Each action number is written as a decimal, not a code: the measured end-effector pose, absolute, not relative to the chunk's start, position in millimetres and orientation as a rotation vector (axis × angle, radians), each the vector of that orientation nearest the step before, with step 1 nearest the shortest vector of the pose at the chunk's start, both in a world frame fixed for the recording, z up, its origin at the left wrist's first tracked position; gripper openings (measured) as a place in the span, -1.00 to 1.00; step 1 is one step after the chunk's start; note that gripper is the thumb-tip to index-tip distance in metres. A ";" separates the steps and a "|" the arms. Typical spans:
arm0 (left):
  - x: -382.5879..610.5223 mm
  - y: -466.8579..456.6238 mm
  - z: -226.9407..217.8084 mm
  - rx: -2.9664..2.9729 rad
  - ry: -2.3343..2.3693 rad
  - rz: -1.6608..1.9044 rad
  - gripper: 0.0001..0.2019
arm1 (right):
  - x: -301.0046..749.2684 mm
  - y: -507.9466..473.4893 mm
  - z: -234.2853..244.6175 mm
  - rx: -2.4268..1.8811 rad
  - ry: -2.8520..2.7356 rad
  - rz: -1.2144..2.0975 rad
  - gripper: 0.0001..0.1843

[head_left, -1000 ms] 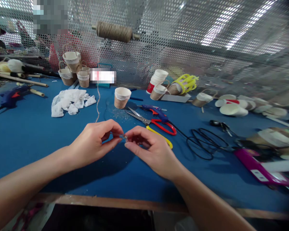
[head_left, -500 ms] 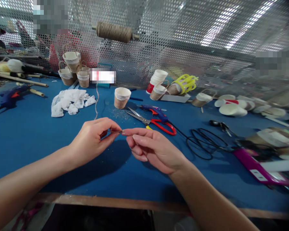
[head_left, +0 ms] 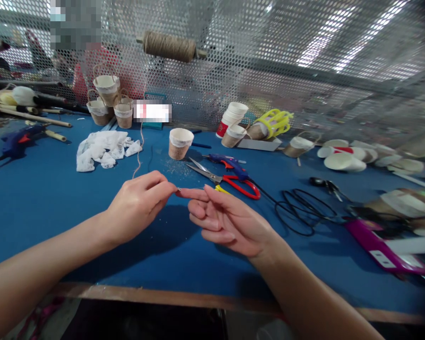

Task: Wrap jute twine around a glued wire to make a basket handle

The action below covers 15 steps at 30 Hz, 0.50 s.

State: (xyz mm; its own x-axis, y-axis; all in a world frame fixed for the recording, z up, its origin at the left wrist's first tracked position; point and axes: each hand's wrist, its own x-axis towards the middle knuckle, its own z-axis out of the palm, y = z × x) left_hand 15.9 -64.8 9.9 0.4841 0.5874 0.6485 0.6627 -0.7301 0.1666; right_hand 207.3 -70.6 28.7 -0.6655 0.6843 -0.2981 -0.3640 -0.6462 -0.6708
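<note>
My left hand is closed in a pinch on a thin piece of twine, which runs up behind the hand toward the back of the table. A tiny bit of it shows at the fingertips. Against that spot rests the stretched index finger of my right hand. Its thumb presses on the index finger and the other fingers curl in; anything between them is hidden. Just beyond the hands lie scissors with red and yellow handles and a blue glue gun. A small twine-wrapped cup with a white rim stands behind.
A twine spool hangs at the mesh panel. White lace-like pieces lie left, before stacked handled cups. Another glue gun is far left. On the right are a black cable and a purple power strip.
My left hand has rolled over, its fingers now lying more on top of the pinch. My right thumb has moved forward onto the index finger. The twine behind the left hand has shifted slightly left.
</note>
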 end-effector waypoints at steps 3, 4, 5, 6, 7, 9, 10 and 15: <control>16.1 -63.2 6.0 -2.511 -1.013 -1.033 -0.82 | 209.1 -70.1 29.5 -0.705 -0.753 2.325 -0.66; 16.0 -62.7 4.5 -2.488 -0.993 -1.024 -0.83 | 209.7 -69.9 29.9 -0.698 -0.743 2.335 -0.65; 15.7 -62.3 3.1 -2.474 -0.980 -1.012 -0.84 | 210.3 -69.7 30.2 -0.693 -0.734 2.342 -0.65; 15.3 -62.0 1.8 -2.464 -0.973 -0.999 -0.84 | 210.8 -69.6 30.4 -0.689 -0.727 2.346 -0.65; 14.8 -61.6 0.8 -2.451 -0.968 -0.993 -0.84 | 211.0 -69.6 30.6 -0.688 -0.723 2.348 -0.65; 14.0 -60.8 -0.3 -2.436 -0.973 -0.986 -0.84 | 210.8 -70.3 30.8 -0.697 -0.731 2.352 -0.65; 13.9 -60.3 -0.1 -2.437 -0.981 -0.993 -0.83 | 210.3 -71.0 30.7 -0.711 -0.750 2.345 -0.66; 17.0 -58.9 7.6 -2.699 -1.290 -1.314 -0.88 | 203.8 -77.1 27.9 -0.962 -1.152 1.909 -0.81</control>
